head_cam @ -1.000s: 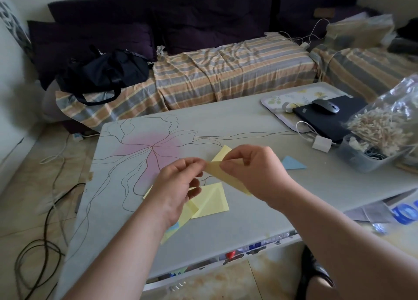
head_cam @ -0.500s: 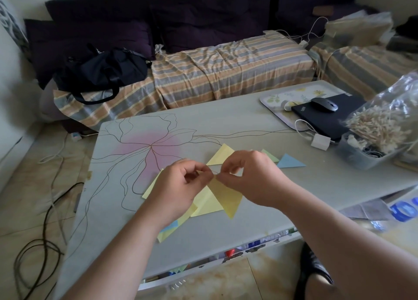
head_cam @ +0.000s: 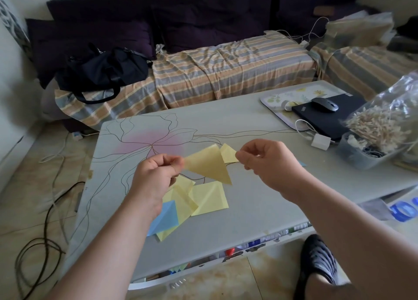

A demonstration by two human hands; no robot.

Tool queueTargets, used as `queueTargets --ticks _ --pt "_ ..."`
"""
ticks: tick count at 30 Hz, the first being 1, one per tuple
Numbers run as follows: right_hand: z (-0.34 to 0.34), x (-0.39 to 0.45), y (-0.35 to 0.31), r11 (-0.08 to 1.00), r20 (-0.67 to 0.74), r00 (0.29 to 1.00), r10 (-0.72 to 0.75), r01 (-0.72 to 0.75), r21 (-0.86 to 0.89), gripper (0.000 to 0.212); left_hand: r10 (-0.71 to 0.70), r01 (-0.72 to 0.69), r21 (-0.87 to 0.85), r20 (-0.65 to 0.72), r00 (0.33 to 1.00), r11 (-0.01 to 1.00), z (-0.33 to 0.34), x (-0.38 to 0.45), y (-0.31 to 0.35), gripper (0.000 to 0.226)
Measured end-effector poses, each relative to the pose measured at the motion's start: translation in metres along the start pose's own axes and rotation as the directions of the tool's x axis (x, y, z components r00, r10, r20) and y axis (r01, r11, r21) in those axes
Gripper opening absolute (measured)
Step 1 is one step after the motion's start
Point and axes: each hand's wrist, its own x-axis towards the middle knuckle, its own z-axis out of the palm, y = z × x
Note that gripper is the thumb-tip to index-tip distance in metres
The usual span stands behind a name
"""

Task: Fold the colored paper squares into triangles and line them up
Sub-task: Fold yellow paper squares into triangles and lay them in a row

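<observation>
My left hand [head_cam: 156, 177] pinches the left corner of a folded yellow triangle [head_cam: 209, 166] and holds it in the air above the grey table [head_cam: 260, 200]. To its right, my right hand [head_cam: 268, 161] has curled fingers with the thumb against the forefinger, and no paper shows between them. Behind the held paper a second yellow triangle [head_cam: 228, 152] lies flat on the table. A blue triangle [head_cam: 303, 163] peeks out past my right wrist. Under my left hand lie creased yellow squares [head_cam: 209, 198] and a blue square [head_cam: 165, 218].
At the table's right end are a flowered tray [head_cam: 271, 100], a black laptop [head_cam: 325, 121] with a mouse [head_cam: 325, 104], a white charger [head_cam: 320, 141] and a plastic tub [head_cam: 362, 157] under a bag of wooden pegs [head_cam: 384, 123]. Cables [head_cam: 47, 232] trail on the floor at left.
My hands have drawn apart. The yellow paper, pinched by both hands before, now hangs from my left hand as a triangle, and my right hand has moved right, off it.
</observation>
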Motion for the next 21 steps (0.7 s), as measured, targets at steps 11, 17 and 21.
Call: queueTargets --ticks 11,17,21 --pt "0.047 -0.018 -0.004 0.984 0.343 0.933 0.11 -0.149 0.092 0.027 -0.292 0.282 -0.399 0.038 0.956 0.872 0.032 -0.019 -0.01 0.008" --pt "0.06 -0.017 -0.006 0.872 0.263 0.949 0.173 -0.271 0.407 0.022 -0.299 0.339 -0.385 0.161 0.941 0.858 0.042 -0.031 -0.014 0.006" --pt "0.059 -0.014 -0.006 0.874 0.206 0.959 0.193 -0.264 0.408 0.022 -0.291 0.352 -0.316 0.224 0.93 0.881 0.042 -0.035 -0.015 0.012"
